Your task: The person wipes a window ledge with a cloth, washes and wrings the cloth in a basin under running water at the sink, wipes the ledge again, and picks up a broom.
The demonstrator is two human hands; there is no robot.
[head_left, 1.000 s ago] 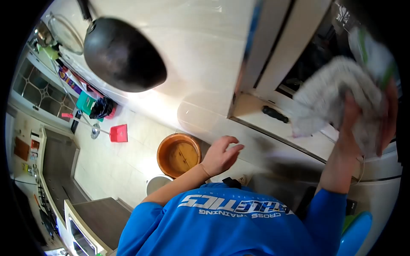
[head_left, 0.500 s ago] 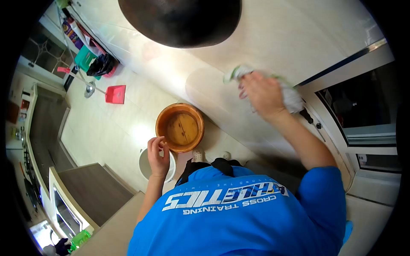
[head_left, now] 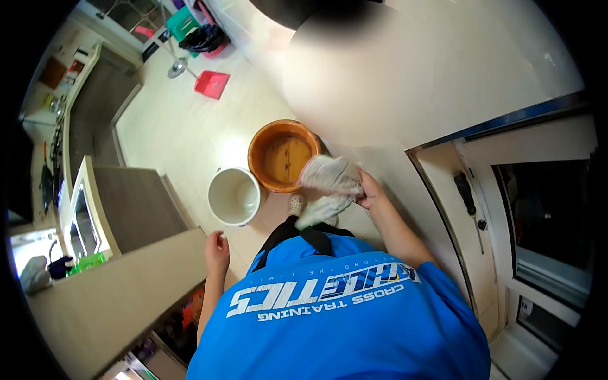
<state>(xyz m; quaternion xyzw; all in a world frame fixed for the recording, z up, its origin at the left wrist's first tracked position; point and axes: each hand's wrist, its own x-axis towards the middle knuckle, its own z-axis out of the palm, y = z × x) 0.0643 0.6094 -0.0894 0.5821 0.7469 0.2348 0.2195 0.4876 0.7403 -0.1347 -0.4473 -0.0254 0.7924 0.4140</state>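
My right hand point(head_left: 370, 190) is closed on one end of a whitish cloth point(head_left: 332, 176), which hangs in two loose flaps. One flap overlaps the rim of the brown wooden tub point(head_left: 254, 166) from my viewpoint; I cannot tell if they touch. The lower flap, with a greenish edge, covers part of one shoe. Low at my left side, my left hand point(head_left: 217, 253) has its fingers curled in, and nothing shows in it. Just beyond that hand a white bucket point(head_left: 234, 197) stands on the floor beside the tub.
A pale wall point(head_left: 481, 63) rises ahead to the right, with a dark round object point(head_left: 285, 11) at the top. To the right is a door frame point(head_left: 475, 152) with a dark-handled screwdriver point(head_left: 464, 193). A red dustpan point(head_left: 212, 84) lies farther off; cabinets point(head_left: 130, 199) line the left.
My right hand has come down from the wall with the cloth, which now hangs near the tub. My left hand has dropped back from the bucket. The view has shifted.
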